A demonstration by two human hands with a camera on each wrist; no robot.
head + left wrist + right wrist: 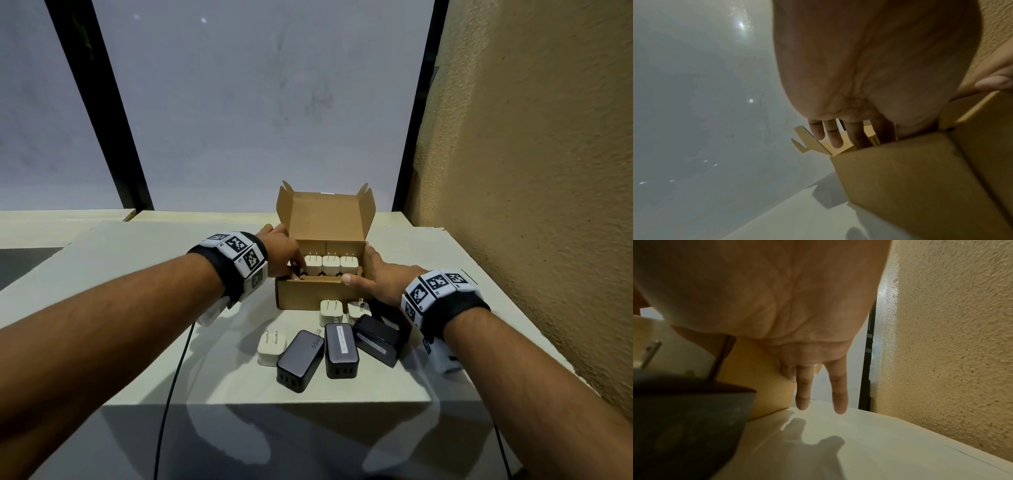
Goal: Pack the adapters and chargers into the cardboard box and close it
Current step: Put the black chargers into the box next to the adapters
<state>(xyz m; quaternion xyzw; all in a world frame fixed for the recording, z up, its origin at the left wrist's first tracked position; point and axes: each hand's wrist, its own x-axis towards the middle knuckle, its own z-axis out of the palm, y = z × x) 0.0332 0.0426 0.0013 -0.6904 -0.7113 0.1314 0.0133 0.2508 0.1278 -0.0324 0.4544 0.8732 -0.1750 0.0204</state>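
Note:
An open cardboard box [308,296] stands on the white table, its lid [327,216] upright at the back. Three white adapters [330,266] sit in a row inside, prongs up. My left hand [296,270] reaches into the box's left front corner. The left wrist view shows its fingers [833,136] extended past the box wall [900,178], with the tips hidden. My right hand [363,270] rests against the box's right wall with straight fingers [802,391], thumb on the front rim. In front of the box lie three white adapters [271,347] and three black chargers [301,359].
A rough tan wall [531,205] rises close on the right. A frosted glass panel [257,102] with black frames stands behind the table. A black cable [171,377] hangs over the table's front edge [274,404]. A black charger [684,418] lies just behind my right palm.

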